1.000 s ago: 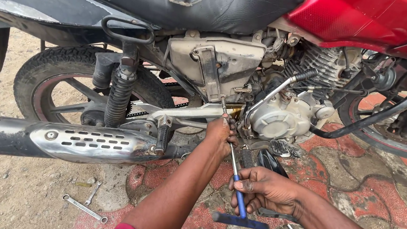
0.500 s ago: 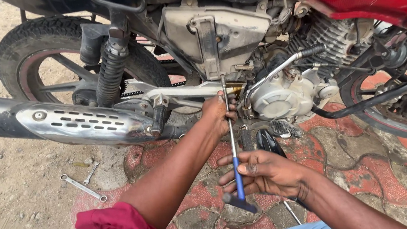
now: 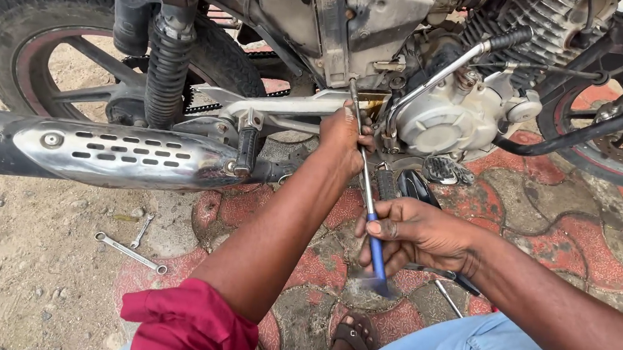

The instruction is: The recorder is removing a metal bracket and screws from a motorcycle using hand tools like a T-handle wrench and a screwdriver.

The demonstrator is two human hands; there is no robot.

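Right hand [image 3: 415, 233] was wrapped around the blue handle of a long T-handle wrench [image 3: 367, 195] at centre frame — shaft running up to the motorcycle [image 3: 385, 24] frame. Left hand [image 3: 345, 133] gripped the shaft near its top end. Spanners [image 3: 130, 251] lay on the ground, lower left.

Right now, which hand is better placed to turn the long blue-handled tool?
Probably the right hand: it grips the blue handle of the long tool. The left hand sits at the tool's upper end by the engine, seemingly steadying it.
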